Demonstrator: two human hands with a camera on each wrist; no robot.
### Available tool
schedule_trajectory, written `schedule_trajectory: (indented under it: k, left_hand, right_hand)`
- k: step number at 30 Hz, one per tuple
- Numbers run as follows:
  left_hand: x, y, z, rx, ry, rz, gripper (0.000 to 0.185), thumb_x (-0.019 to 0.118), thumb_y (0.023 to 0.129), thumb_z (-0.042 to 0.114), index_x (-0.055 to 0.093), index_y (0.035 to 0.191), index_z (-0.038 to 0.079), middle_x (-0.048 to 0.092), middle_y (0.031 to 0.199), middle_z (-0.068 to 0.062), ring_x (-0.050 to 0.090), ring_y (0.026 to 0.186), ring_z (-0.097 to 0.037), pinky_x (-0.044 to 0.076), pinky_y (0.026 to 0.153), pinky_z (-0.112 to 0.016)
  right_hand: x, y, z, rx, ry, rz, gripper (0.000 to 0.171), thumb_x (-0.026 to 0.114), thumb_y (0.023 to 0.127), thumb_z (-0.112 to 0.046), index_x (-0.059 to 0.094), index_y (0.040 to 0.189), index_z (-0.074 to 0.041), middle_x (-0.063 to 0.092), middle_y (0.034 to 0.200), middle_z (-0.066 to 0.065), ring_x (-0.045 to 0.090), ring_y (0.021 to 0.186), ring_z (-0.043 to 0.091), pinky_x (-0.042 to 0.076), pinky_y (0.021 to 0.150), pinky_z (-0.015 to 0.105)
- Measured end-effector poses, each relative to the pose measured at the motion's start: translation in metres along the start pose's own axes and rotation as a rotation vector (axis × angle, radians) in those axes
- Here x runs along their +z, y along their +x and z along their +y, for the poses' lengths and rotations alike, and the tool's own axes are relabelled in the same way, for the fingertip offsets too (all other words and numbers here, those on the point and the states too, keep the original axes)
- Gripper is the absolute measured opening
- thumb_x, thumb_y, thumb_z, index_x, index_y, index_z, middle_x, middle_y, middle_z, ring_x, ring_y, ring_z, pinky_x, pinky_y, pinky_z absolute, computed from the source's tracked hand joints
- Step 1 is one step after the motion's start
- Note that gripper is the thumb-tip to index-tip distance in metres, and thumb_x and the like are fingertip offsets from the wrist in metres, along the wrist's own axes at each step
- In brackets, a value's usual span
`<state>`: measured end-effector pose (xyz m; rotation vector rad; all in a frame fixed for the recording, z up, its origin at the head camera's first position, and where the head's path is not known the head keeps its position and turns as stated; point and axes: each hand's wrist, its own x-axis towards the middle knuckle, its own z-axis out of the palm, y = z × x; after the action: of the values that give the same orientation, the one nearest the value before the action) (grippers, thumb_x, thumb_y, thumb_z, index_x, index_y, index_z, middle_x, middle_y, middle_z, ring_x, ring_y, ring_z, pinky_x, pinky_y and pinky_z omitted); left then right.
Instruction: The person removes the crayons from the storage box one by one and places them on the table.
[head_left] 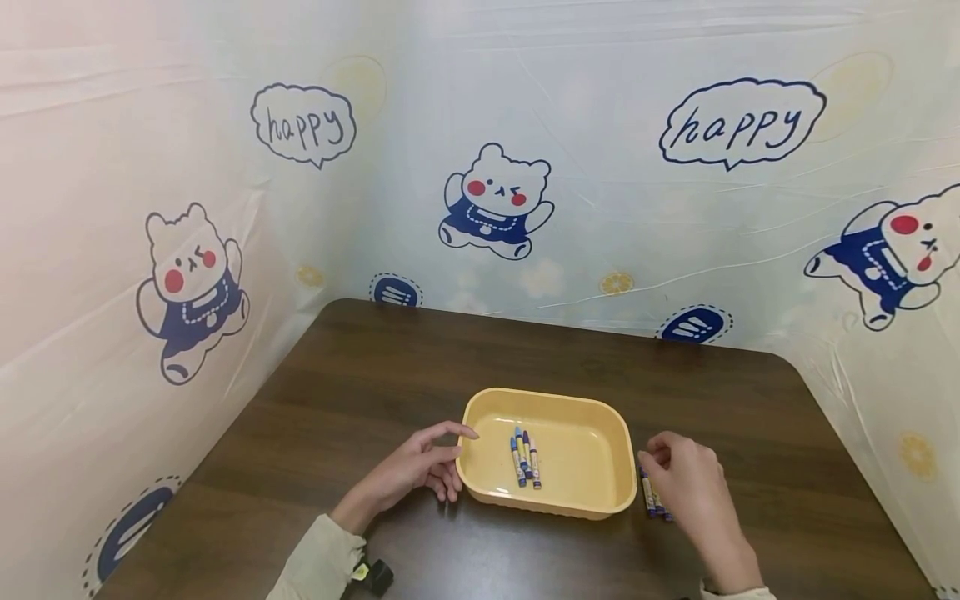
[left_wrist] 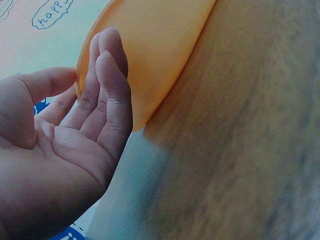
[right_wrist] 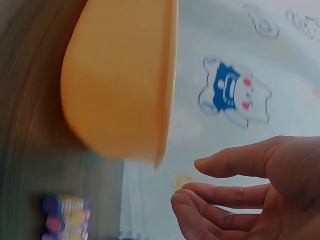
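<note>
Crayons (head_left: 526, 457): several lay together in the yellow tray (head_left: 592, 498) at lower centre of the head view; a few more (head_left: 653, 497) lay on the brown table (head_left: 315, 400) just right of the tray, partly hidden under my right hand (head_left: 686, 483).

Left hand (head_left: 420, 467): rested at the tray's left wall, fingers straight and relaxed, fingertips touching or very nearly touching the rim, holding nothing. The left wrist view showed the palm open beside the wall.

Right hand: hovered over the loose crayons, fingers loosely bent, nothing held between them in the right wrist view (right_wrist: 235, 195); whether a fingertip touched a crayon I could not tell.

Risks, as I judged them:
- Loose crayons were round and lay close together; a careless pinch could have taken two, or nudged one rolling toward the table's near edge.
- My knuckles were close to the tray's right wall; a bump could have slid the tray.
- The left hand only braced one side, so a push from the left would not have been checked.
</note>
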<state>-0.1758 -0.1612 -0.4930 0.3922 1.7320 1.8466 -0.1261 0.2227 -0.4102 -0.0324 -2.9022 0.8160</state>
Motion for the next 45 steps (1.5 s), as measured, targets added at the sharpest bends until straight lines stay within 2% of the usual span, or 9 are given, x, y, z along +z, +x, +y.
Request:
schedule_trajectory:
  k: [6, 12, 17, 24, 28, 33, 37, 41, 45]
  left_hand:
    - [0.000, 0.000, 0.001, 0.001, -0.002, -0.006, 0.036, 0.047, 0.106, 0.018, 0.048, 0.141, 0.010, 0.071, 0.082, -0.015, 0.069, 0.067, -0.023, 0.056, 0.058, -0.031]
    - [-0.001, -0.001, 0.000, 0.000, -0.006, -0.004, 0.035, 0.048, 0.106, 0.017, 0.049, 0.141, 0.010, 0.071, 0.082, -0.015, 0.069, 0.066, -0.023, 0.056, 0.058, -0.031]
    - [-0.001, 0.000, 0.000, 0.003, -0.001, 0.001, 0.036, 0.047, 0.106, 0.017, 0.048, 0.141, 0.009, 0.071, 0.082, -0.015, 0.069, 0.066, -0.023, 0.056, 0.058, -0.031]
    - [-0.001, -0.001, 0.001, 0.003, 0.003, -0.003, 0.037, 0.048, 0.106, 0.017, 0.048, 0.141, 0.008, 0.071, 0.082, -0.016, 0.069, 0.066, -0.023, 0.056, 0.058, -0.031]
    - [0.000, -0.001, 0.000, 0.002, 0.002, -0.002, 0.036, 0.048, 0.106, 0.016, 0.049, 0.141, 0.009, 0.070, 0.082, -0.015, 0.069, 0.066, -0.023, 0.056, 0.058, -0.031]
    - [-0.001, -0.001, 0.000, -0.001, -0.001, 0.002, 0.034, 0.047, 0.106, 0.017, 0.050, 0.140, 0.011, 0.071, 0.082, -0.015, 0.069, 0.066, -0.023, 0.056, 0.058, -0.031]
    - [-0.001, -0.001, 0.000, 0.002, -0.001, 0.003, 0.034, 0.047, 0.106, 0.017, 0.050, 0.140, 0.011, 0.070, 0.082, -0.016, 0.069, 0.066, -0.023, 0.056, 0.058, -0.032]
    - [-0.001, -0.001, 0.000, 0.007, -0.003, 0.002, 0.034, 0.047, 0.106, 0.017, 0.050, 0.140, 0.011, 0.070, 0.081, -0.016, 0.069, 0.066, -0.023, 0.056, 0.057, -0.032]
    - [-0.001, 0.000, -0.001, 0.005, -0.006, -0.005, 0.034, 0.047, 0.107, 0.017, 0.050, 0.140, 0.011, 0.070, 0.081, -0.015, 0.069, 0.066, -0.023, 0.056, 0.057, -0.032]
  right_hand:
    - [0.013, 0.001, -0.025, -0.067, 0.000, 0.030, 0.015, 0.073, 0.085, -0.011, 0.072, 0.093, 0.001, 0.067, 0.076, 0.004, 0.061, 0.069, 0.017, 0.052, 0.062, 0.035]
    - [0.031, 0.007, -0.047, -0.128, 0.002, 0.045, 0.011, 0.075, 0.082, -0.009, 0.072, 0.090, -0.002, 0.065, 0.072, 0.003, 0.059, 0.066, 0.015, 0.051, 0.061, 0.036]
    - [0.045, 0.013, -0.062, -0.155, -0.012, 0.000, 0.013, 0.075, 0.083, -0.011, 0.072, 0.091, -0.001, 0.065, 0.075, 0.004, 0.059, 0.067, 0.015, 0.052, 0.062, 0.037]
    - [0.061, 0.020, -0.068, -0.149, -0.022, -0.046, 0.014, 0.076, 0.084, -0.012, 0.072, 0.092, -0.001, 0.066, 0.078, 0.006, 0.056, 0.068, 0.014, 0.052, 0.061, 0.034]
    - [0.069, 0.022, -0.073, -0.150, -0.020, -0.084, 0.014, 0.076, 0.085, -0.012, 0.071, 0.093, -0.001, 0.065, 0.078, 0.006, 0.053, 0.066, 0.015, 0.048, 0.058, 0.030]
    - [0.081, 0.022, -0.082, -0.155, 0.010, -0.135, 0.013, 0.075, 0.087, -0.013, 0.070, 0.093, -0.002, 0.056, 0.071, 0.002, 0.048, 0.061, 0.014, 0.039, 0.051, 0.027]
    - [0.094, 0.022, -0.089, -0.180, 0.025, -0.157, 0.012, 0.075, 0.085, -0.012, 0.066, 0.083, -0.005, 0.050, 0.064, 0.000, 0.046, 0.055, 0.014, 0.035, 0.047, 0.026]
    - [0.108, 0.023, -0.092, -0.215, -0.011, -0.157, 0.025, 0.076, 0.082, -0.013, 0.055, 0.069, -0.011, 0.044, 0.059, -0.002, 0.043, 0.053, 0.014, 0.033, 0.046, 0.028]
    - [0.115, 0.022, -0.091, -0.203, -0.052, -0.158, 0.034, 0.079, 0.082, -0.015, 0.050, 0.065, -0.013, 0.044, 0.059, -0.002, 0.043, 0.053, 0.015, 0.033, 0.047, 0.029]
